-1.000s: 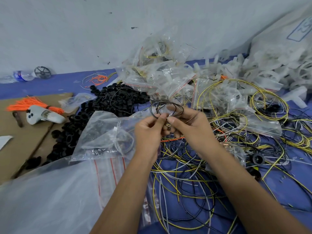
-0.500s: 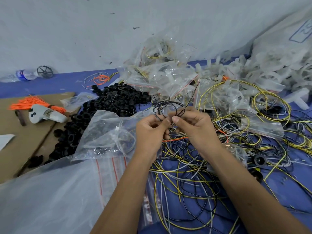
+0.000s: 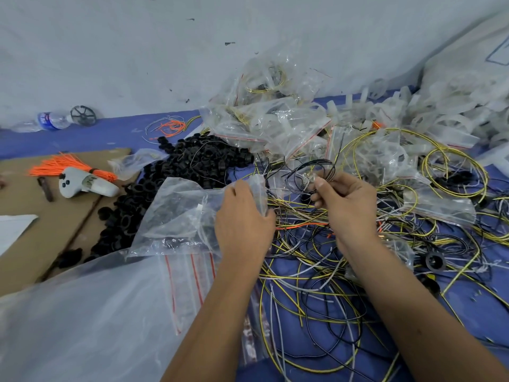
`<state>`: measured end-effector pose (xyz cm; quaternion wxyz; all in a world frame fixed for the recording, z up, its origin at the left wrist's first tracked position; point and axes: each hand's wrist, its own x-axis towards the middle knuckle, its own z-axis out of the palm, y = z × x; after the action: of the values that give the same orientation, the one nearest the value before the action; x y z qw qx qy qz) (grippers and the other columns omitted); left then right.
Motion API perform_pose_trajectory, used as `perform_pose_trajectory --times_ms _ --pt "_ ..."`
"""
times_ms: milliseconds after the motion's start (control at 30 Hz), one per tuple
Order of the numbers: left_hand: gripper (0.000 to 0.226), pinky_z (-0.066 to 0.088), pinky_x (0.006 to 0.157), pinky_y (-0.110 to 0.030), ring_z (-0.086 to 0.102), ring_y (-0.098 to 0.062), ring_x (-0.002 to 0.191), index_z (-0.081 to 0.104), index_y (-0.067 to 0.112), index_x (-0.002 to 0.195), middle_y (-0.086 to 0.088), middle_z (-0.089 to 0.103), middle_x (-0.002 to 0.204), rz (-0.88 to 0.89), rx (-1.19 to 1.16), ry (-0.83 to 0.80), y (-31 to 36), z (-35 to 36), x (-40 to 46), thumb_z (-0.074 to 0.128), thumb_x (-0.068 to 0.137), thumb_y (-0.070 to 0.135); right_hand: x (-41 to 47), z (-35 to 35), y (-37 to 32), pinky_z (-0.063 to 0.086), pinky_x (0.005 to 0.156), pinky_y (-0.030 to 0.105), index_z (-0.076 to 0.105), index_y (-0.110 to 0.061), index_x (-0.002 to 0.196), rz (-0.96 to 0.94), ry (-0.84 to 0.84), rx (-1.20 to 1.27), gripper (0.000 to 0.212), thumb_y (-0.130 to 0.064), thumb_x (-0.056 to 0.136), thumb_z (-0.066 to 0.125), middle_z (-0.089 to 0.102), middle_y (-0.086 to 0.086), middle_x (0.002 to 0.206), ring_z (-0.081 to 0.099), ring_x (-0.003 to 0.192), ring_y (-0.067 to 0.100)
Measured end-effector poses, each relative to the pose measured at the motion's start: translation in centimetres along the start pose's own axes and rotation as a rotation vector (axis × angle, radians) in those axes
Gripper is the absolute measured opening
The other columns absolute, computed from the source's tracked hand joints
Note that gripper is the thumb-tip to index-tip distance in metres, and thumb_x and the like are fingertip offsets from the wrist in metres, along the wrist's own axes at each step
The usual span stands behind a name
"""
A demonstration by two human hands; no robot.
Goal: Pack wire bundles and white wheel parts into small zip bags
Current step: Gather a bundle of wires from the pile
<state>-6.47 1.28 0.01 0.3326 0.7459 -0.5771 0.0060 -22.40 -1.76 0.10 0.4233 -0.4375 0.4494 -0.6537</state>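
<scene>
We pinched small coil of black wire (image 3: 309, 176) in right hand (image 3: 348, 206), thumb and fingers closed round it, held above tangle of loose yellow, black and white wires (image 3: 311, 274). Left hand (image 3: 242, 224) gripped edge of clear plastic bag (image 3: 179, 213), fingers curled on it, just left of coil. Filled zip bags (image 3: 272, 125) heaped behind; white wheel parts (image 3: 440, 117) piled far right; black rings (image 3: 190, 166) heaped to left.
</scene>
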Motion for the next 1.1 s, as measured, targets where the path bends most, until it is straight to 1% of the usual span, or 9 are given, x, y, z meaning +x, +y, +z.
perform_pose_trajectory --times_ms 133,200,267,433,567,667,867,1000,1100 --pt "0.012 0.045 0.064 -0.036 0.06 -0.021 0.072 0.056 0.016 0.081 0.0 0.063 0.076 -0.074 -0.191 0.009 -0.2 -0.4 0.3 0.065 0.086 0.023 -0.1 0.0 0.1 0.051 0.053 0.021 0.069 0.007 0.095 -0.005 -0.031 -0.024 0.009 -0.002 0.094 0.068 0.074 0.011 0.075 0.064 0.058 0.015" --pt "0.022 0.04 0.054 -0.021 0.051 -0.009 0.056 0.054 0.017 0.067 0.004 0.057 0.061 -0.118 -0.373 0.045 -0.3 -0.5 0.6 0.063 0.088 0.016 -0.3 0.0 -0.2 0.051 0.054 0.021 0.071 0.004 0.094 0.005 -0.064 -0.002 0.007 -0.002 0.094 0.067 0.075 0.009 0.075 0.064 0.059 0.014" --pt "0.029 0.033 0.048 -0.018 0.042 -0.008 0.049 0.054 0.015 0.06 0.006 0.051 0.053 -0.159 -0.526 0.074 -0.4 -0.6 0.7 0.063 0.088 0.014 -0.5 0.2 -0.6 0.051 0.054 0.02 0.072 0.0 0.093 0.01 -0.102 0.056 0.006 -0.002 0.094 0.067 0.074 0.009 0.075 0.063 0.059 0.013" --pt "0.023 0.039 0.054 -0.019 0.052 -0.003 0.055 0.068 0.018 0.068 0.005 0.066 0.064 -0.21 -0.755 0.049 0.0 -0.8 0.9 0.066 0.09 0.023 -1.2 0.7 -1.3 0.053 0.054 0.021 0.074 -0.007 0.09 -0.01 -0.225 0.101 0.01 -0.001 0.093 0.067 0.074 0.011 0.076 0.063 0.058 0.015" --pt "0.026 0.04 0.054 -0.016 0.053 -0.002 0.055 0.066 0.02 0.065 0.008 0.063 0.061 -0.135 -0.755 0.185 0.1 -0.8 0.9 0.066 0.091 0.018 -1.5 0.9 -1.0 0.054 0.049 0.028 0.073 -0.006 0.081 -0.062 -0.27 -0.119 0.011 -0.002 0.091 0.071 0.071 0.012 0.068 0.064 0.052 0.019" --pt "0.021 0.046 0.056 -0.025 0.056 -0.005 0.055 0.065 0.021 0.068 0.009 0.062 0.059 -0.083 -0.704 0.292 0.1 -0.8 1.1 0.067 0.089 0.018 -1.5 1.0 -0.7 0.055 0.047 0.03 0.07 -0.007 0.076 -0.09 -0.262 -0.27 0.014 -0.002 0.09 0.073 0.067 0.008 0.058 0.065 0.048 0.021" --pt "0.01 0.052 0.057 -0.03 0.061 -0.01 0.059 0.065 0.024 0.08 0.01 0.063 0.064 -0.011 -0.657 0.398 0.1 -0.6 1.1 0.068 0.089 0.027 -1.5 0.8 -0.5 0.057 0.046 0.03 0.074 -0.007 0.085 -0.129 -0.241 -0.426 0.006 -0.008 0.091 0.073 0.07 0.006 0.066 0.068 0.047 0.015" --pt "0.01 0.051 0.056 -0.023 0.062 -0.007 0.06 0.064 0.027 0.09 0.013 0.062 0.065 -0.05 -0.701 0.444 -0.1 -0.6 1.2 0.073 0.088 0.025 -1.4 0.7 -0.5 0.057 0.047 0.031 0.074 -0.006 0.085 -0.113 -0.257 -0.376 0.006 -0.006 0.091 0.072 0.07 0.01 0.065 0.067 0.049 0.019" --pt "0.008 0.053 0.058 -0.023 0.065 -0.007 0.062 0.065 0.028 0.092 0.013 0.064 0.068 -0.026 -0.723 0.391 0.1 -0.4 1.0 0.073 0.089 0.029 -1.7 1.1 -0.8 0.054 0.048 0.029 0.07 -0.005 0.103 -0.016 -0.377 -0.147 0.012 -0.001 0.091 0.071 0.069 0.012 0.063 0.064 0.05 0.023"
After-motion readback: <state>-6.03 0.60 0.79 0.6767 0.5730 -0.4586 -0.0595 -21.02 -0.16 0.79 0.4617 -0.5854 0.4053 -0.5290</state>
